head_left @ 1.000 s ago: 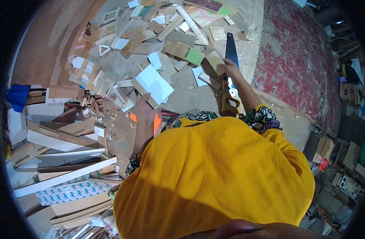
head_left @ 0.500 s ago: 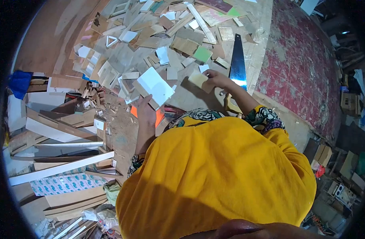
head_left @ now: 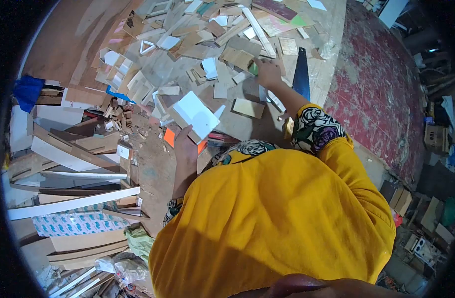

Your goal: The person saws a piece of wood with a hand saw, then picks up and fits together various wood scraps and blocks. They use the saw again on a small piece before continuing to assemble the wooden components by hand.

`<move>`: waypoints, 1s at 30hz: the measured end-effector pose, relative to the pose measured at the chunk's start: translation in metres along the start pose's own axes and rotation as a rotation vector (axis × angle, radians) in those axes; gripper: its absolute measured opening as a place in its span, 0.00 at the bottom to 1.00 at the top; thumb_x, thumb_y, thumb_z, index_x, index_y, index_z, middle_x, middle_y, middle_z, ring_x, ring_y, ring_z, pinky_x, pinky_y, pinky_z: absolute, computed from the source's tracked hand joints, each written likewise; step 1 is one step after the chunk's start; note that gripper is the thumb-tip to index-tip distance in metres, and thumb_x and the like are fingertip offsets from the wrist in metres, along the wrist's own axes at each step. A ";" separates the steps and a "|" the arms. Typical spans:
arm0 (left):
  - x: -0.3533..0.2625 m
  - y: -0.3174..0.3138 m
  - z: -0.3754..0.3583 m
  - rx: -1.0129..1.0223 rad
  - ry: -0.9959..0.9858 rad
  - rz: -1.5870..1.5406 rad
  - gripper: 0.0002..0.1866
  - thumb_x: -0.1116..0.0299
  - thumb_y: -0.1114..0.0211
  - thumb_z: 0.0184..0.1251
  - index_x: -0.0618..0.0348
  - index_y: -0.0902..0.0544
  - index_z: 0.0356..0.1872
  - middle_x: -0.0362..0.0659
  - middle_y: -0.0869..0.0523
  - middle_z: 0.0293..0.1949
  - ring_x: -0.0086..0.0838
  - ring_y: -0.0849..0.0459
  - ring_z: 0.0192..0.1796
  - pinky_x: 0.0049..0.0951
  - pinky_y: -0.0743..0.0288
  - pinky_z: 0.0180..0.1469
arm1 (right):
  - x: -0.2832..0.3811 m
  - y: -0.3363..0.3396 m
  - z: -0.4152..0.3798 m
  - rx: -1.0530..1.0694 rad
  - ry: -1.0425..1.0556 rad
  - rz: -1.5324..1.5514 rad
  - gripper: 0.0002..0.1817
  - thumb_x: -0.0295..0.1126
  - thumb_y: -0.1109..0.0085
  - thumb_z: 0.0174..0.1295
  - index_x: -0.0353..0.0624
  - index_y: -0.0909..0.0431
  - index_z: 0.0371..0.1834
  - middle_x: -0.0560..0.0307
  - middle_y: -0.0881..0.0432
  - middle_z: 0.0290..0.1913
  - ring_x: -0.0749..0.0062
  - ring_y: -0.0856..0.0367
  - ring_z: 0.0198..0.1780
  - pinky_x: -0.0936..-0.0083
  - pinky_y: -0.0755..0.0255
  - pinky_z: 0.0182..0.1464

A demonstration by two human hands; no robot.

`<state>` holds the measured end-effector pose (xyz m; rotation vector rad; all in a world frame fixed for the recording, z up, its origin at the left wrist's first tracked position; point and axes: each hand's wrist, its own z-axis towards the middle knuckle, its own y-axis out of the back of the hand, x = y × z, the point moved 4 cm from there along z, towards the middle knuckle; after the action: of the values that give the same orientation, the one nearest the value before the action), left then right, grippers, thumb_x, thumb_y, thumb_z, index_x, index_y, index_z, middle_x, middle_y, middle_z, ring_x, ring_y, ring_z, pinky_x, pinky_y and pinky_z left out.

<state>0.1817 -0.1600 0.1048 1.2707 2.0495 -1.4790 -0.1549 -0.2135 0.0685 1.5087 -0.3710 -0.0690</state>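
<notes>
My left hand is closed on the near edge of a white-faced wood block, tilted above the worktable. Farther out, my right hand reaches into the scrap pile. Its fingers close round the edge of a green-faced board piece, partly hidden by them. Between the hands, a pale wood block lies on the table. To the right of my right hand is a handsaw blade; its handle end is hidden by my arm. An orange piece shows beneath my left hand.
Wood offcuts, among them a long white strip, cover the far table. A worn red surface lies to the right. Stacked boards and a blue cloth are on the left.
My right hand has let go of the pale wood block, leaving it on the table, and moved forward to the green-faced board piece. My left hand still holds the white-faced block.
</notes>
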 end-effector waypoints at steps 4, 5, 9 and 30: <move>-0.004 0.007 -0.004 -0.046 -0.053 0.009 0.20 0.78 0.44 0.57 0.64 0.31 0.53 0.46 0.24 0.50 0.35 0.25 0.54 0.38 0.31 0.56 | -0.031 0.012 0.019 -0.083 -0.062 0.337 0.37 0.40 0.31 0.37 0.49 0.30 0.57 0.42 0.22 0.46 0.51 0.21 0.47 0.64 0.28 0.50; -0.005 0.009 -0.005 -0.036 -0.061 0.003 0.20 0.78 0.44 0.57 0.64 0.31 0.53 0.46 0.24 0.50 0.35 0.25 0.54 0.38 0.31 0.56 | -0.039 0.014 0.023 -0.095 -0.057 0.332 0.37 0.40 0.31 0.37 0.49 0.30 0.57 0.42 0.22 0.46 0.51 0.21 0.47 0.64 0.28 0.50; -0.001 0.019 -0.003 -0.057 -0.014 -0.044 0.21 0.78 0.44 0.56 0.63 0.31 0.53 0.45 0.23 0.50 0.36 0.24 0.54 0.38 0.30 0.55 | -0.061 0.022 0.025 -0.151 -0.171 0.485 0.34 0.41 0.30 0.37 0.46 0.27 0.53 0.42 0.19 0.42 0.52 0.21 0.46 0.66 0.28 0.48; 0.018 -0.064 0.118 0.241 0.123 0.002 0.24 0.77 0.44 0.57 0.64 0.34 0.58 0.46 0.25 0.52 0.36 0.26 0.56 0.38 0.32 0.60 | -0.053 -0.005 0.001 0.316 -0.541 1.812 0.29 0.28 0.39 0.53 0.37 0.33 0.60 0.53 0.25 0.55 0.69 0.25 0.52 0.68 0.32 0.54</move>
<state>0.0935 -0.2594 0.0818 1.4877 1.9892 -1.7294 -0.2040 -0.2003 0.0530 0.9293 -2.0975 1.0567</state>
